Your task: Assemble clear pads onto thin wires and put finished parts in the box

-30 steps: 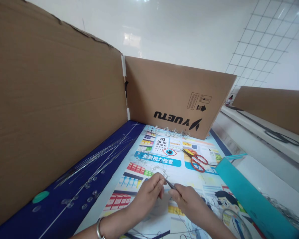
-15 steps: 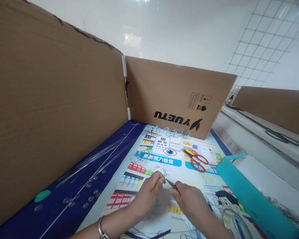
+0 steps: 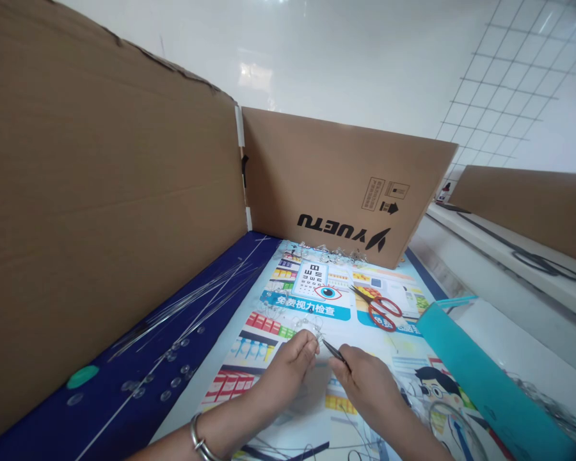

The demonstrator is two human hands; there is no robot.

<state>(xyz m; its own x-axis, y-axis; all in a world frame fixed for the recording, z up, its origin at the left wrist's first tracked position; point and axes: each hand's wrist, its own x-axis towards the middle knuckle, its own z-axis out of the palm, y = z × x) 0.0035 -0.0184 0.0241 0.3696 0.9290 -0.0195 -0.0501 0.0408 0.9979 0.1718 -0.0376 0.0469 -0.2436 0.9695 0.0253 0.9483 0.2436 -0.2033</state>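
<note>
In the head view my left hand point(image 3: 290, 362) is closed in a pinch, with a metal bracelet on its wrist. It holds a thin wire piece with clear beads point(image 3: 311, 325), which sticks out beyond the fingertips. My right hand point(image 3: 365, 378) is wrapped around needle-nose pliers point(image 3: 334, 350). Their dark pointed jaws reach toward the left fingertips and the wire, and the grips are mostly hidden in the palm. I cannot tell whether the jaws touch the wire. Red-handled scissors point(image 3: 384, 312) lie just beyond my hands.
Straight wires point(image 3: 182, 304) and loose clear beads point(image 3: 175, 382) lie on the blue surface at left. Beaded wire pieces point(image 3: 326, 253) line the cardboard panel point(image 3: 326, 173) at the back. A teal box point(image 3: 489, 378) with metal bits stands right. Another cardboard panel point(image 3: 77, 192) rises left.
The pliers and my right hand have shifted slightly right and up. My left hand stays nearly in place, still pinching the beaded wire.
</note>
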